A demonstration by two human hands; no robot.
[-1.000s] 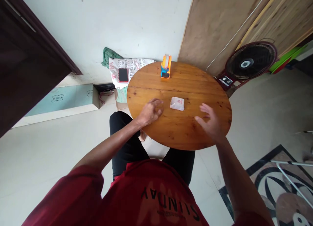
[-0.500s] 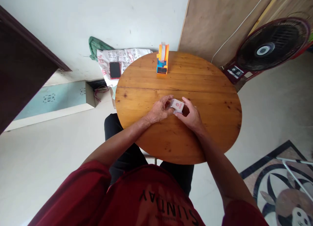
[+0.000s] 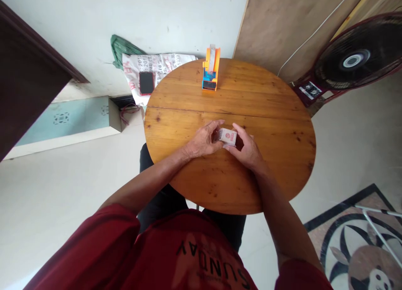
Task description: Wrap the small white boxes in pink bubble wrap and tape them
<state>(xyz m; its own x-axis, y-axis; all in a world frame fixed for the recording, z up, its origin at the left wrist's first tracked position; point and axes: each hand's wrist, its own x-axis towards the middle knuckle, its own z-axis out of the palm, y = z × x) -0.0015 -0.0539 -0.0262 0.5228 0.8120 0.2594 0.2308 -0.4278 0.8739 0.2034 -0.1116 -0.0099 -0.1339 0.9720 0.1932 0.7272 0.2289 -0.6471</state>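
Observation:
A small white box with red print point(image 3: 228, 136) is between my hands, over the middle of the round wooden table point(image 3: 194, 179). My left hand point(image 3: 207, 138) is closed on its left end, with the thumb at the near side and the fingers at the far side. My right hand point(image 3: 247, 147) grips its right end, the thumb low at the near corner and the forefinger at the far corner. My fingers hide the box's left end in part. Beyond the hands, near the far edge, an orange and blue tape dispenser point(image 3: 210, 74) stands upright with a roll of clear tape.
A phone point(image 3: 146, 83) lies on a printed white sack point(image 3: 132, 68) left of the table, beside a green bag point(image 3: 122, 47). A standing fan point(image 3: 351, 60) is at the right, near the wall. A pale blue bench-like box point(image 3: 78, 118) sits on the floor at left.
The head view has shifted a little. Both hands keep their hold on the box, which stays in nearly the same place.

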